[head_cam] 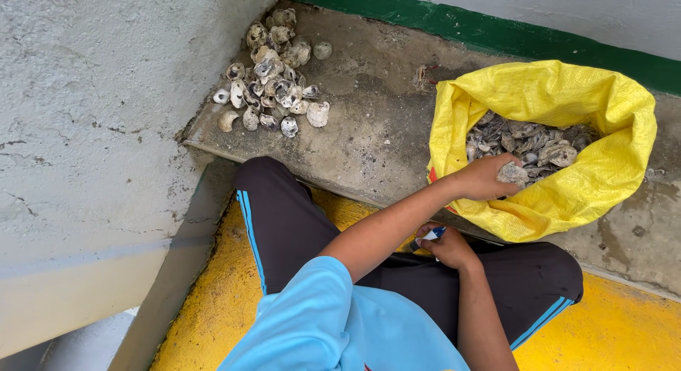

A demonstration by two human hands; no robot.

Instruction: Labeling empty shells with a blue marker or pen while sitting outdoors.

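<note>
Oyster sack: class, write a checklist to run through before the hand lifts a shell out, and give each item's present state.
1. Left hand has a grip on an oyster shell: ok.
2. Yellow sack mouth is open wide: ok.
3. Right hand holds the blue-and-white tool at the lap: ok.
4. Tool's working end points away from the body: cannot tell, it is hidden.
5. Shell pile on the ledge lies apart from both arms: ok.

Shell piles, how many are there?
2. One loose heap lies on the concrete ledge by the wall; the other heap fills the yellow sack, where the left hand grips one shell. Deeper shells in the sack are hidden.
</note>
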